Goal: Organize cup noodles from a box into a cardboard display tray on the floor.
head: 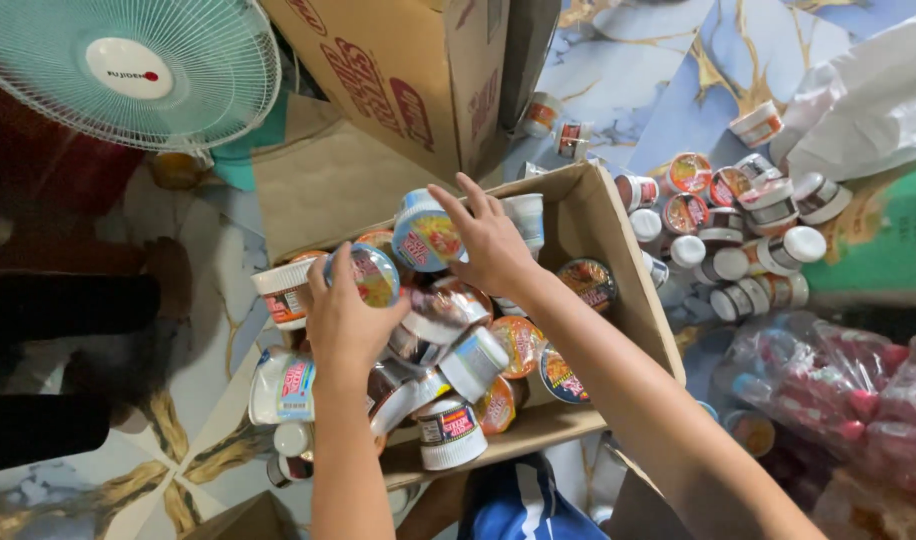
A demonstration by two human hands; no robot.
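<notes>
Cup in left hand (pixel 346 322): blue rim, yellow-green lid (pixel 370 275). Cup in right hand (pixel 490 240): light blue w/ orange-yellow lid pic (pixel 426 232). Box (pixel 618 290) plain brown cardboard; upper carton (pixel 408 70) brown w/ red print. Other cups (pixel 448 432): white, red labels, some silver foil. Fan (pixel 128 68) mint green, white hub. Floor (pixel 668 70) blue-white marble, gold veins. Bagged bottles (pixel 828 390) pinkish-red.
</notes>
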